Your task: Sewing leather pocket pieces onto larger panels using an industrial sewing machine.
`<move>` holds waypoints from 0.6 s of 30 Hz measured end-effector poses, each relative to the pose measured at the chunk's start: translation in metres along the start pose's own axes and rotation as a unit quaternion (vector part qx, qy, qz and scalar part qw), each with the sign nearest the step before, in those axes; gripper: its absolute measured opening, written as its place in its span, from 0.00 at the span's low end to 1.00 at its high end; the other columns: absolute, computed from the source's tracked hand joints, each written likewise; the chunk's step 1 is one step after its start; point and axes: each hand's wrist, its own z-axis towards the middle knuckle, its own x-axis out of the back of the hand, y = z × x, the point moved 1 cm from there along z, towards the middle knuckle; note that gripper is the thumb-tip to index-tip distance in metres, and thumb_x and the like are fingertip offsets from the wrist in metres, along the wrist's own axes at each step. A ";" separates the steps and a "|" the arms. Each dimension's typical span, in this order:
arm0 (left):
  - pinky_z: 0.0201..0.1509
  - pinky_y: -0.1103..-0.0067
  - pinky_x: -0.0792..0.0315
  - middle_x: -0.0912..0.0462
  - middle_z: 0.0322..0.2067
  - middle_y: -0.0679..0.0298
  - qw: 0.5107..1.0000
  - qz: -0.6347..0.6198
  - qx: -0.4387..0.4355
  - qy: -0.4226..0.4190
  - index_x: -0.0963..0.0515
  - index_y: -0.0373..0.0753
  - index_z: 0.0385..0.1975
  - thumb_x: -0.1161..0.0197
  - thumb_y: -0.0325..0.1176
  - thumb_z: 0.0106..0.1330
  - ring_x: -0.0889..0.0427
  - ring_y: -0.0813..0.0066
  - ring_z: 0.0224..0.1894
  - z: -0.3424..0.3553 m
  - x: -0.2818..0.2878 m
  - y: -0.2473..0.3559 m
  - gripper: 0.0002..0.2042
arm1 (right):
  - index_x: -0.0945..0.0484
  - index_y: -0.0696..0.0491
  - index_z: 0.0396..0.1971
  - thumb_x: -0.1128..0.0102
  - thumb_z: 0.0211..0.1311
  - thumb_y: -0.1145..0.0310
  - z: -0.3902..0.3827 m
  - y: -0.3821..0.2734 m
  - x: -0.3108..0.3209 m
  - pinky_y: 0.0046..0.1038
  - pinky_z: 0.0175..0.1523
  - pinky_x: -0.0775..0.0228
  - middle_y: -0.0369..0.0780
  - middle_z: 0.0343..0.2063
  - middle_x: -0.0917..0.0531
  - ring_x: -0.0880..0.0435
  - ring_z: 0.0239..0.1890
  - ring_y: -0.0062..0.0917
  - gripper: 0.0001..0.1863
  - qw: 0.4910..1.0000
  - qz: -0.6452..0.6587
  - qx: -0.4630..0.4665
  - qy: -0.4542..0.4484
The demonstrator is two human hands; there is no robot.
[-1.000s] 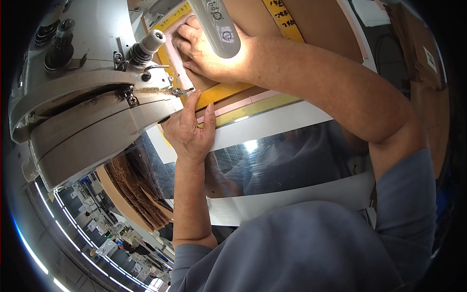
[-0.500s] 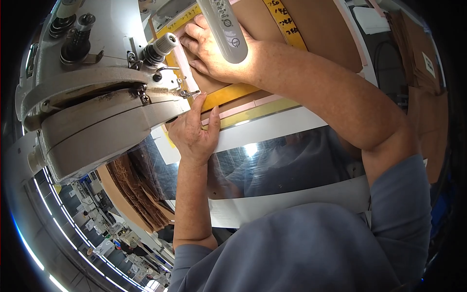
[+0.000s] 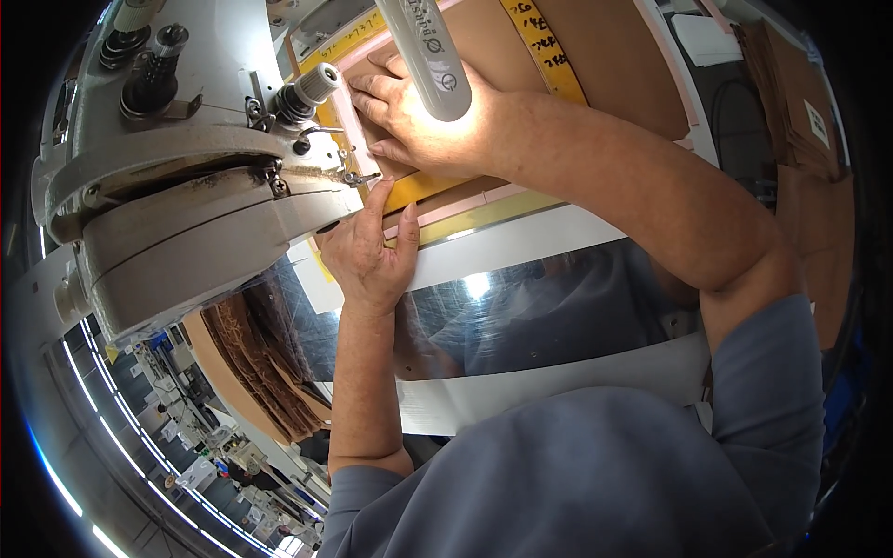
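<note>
Right grip (image 3: 407,113), partly behind lamp (image 3: 433,65), touches brown panel (image 3: 490,45) beside sewing machine (image 3: 186,246).

White strip lights (image 3: 81,373), probably overhead

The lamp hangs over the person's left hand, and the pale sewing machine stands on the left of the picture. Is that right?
Not quite: the lamp hangs over the person's right hand, as the head view shows. The left hand lies lower in the picture, near a yellow strip. The pale sewing machine does stand on the left.
</note>
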 end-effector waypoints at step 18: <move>0.36 0.74 0.26 0.11 0.29 0.65 1.000 0.021 0.013 -0.002 0.17 0.43 0.50 0.27 0.38 0.61 0.13 0.69 0.28 0.002 0.000 0.002 0.18 | 0.28 0.49 0.68 0.43 0.69 0.50 -0.001 0.004 -0.013 0.39 0.78 0.44 0.39 0.69 0.27 0.32 0.71 0.31 0.32 0.997 0.039 -0.041 0.057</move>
